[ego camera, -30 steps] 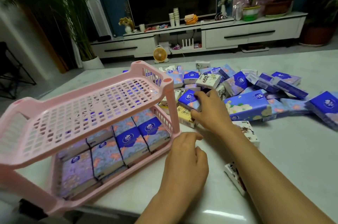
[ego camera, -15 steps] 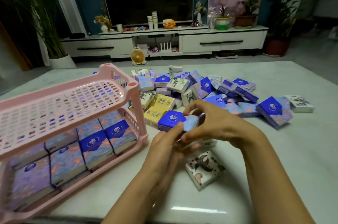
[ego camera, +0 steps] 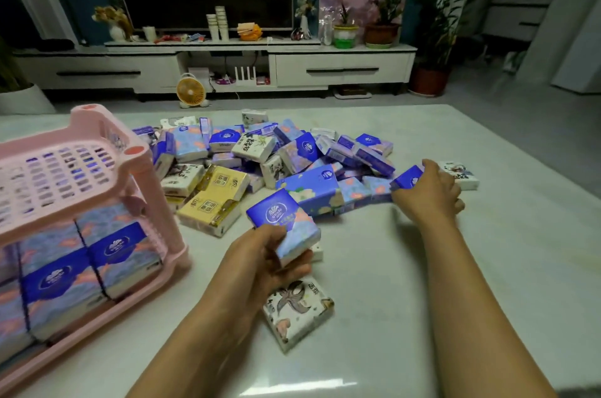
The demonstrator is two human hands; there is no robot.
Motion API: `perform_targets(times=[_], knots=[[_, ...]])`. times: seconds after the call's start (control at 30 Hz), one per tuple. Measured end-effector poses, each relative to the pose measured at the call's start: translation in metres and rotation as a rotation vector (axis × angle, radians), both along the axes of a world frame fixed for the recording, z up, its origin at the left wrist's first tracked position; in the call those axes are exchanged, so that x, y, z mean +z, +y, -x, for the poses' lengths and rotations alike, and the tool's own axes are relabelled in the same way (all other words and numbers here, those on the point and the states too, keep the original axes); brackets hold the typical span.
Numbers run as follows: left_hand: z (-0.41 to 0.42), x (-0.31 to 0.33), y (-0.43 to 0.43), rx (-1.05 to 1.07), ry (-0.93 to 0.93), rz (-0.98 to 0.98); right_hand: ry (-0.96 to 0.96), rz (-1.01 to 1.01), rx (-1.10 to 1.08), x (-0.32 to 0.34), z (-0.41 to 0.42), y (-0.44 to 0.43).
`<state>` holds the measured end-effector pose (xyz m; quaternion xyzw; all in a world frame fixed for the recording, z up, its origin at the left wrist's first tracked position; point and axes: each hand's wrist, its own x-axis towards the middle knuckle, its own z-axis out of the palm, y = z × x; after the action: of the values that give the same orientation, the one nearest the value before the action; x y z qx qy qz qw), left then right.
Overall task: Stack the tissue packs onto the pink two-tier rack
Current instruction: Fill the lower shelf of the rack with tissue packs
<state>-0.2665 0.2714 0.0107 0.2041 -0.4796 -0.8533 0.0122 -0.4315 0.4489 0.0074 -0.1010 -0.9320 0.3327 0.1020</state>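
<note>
Right hand [ego camera: 427, 194] now reaches to two o'clock, gripping a second pack [ego camera: 408, 181]; left hand [ego camera: 257, 264] holds the first pack [ego camera: 279, 218] for the rack [ego camera: 159, 205].

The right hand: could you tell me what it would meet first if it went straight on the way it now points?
The right hand grips a blue tissue pack; pushing on, it would probably meet the purple packs at the pile's edge, though depth is unclear.

We are seeing the pink rack [ego camera: 156, 202] at nine o'clock showing smooth moulded plastic; the tissue packs [ego camera: 322, 189] at twelve o'clock are glinting in glossy film wrappers; the table [ego camera: 374, 316] at six o'clock is gleaming, polished and stone-like.
</note>
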Motion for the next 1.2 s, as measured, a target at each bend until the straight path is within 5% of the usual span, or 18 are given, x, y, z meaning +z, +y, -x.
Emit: perform_targets(times=[0.3,0.4,0.57,0.83,0.93,1.1,1.2], knots=[[-0.010,0.002,0.001,0.004,0.036,0.119,0.011,0.109,-0.018,0.008,-0.007,0.012],[-0.027,0.012,0.000,0.020,0.073,0.178,-0.015,0.229,0.271,0.048,-0.039,-0.002],[-0.061,0.013,-0.020,0.304,0.081,0.570,-0.223,0.521,0.887,0.089,-0.116,-0.052],[-0.129,0.016,-0.085,0.776,0.010,1.018,-0.244,0.488,1.175,0.071,-0.181,-0.146],[-0.140,0.014,-0.103,0.774,-0.049,1.160,-0.112,0.551,1.108,0.047,-0.199,-0.183],[-0.142,0.010,-0.110,0.678,-0.103,1.325,0.438,0.455,0.899,0.013,-0.215,-0.215],[-0.142,0.011,-0.112,0.610,-0.366,1.581,0.557,0.355,0.891,-0.003,-0.216,-0.219]])
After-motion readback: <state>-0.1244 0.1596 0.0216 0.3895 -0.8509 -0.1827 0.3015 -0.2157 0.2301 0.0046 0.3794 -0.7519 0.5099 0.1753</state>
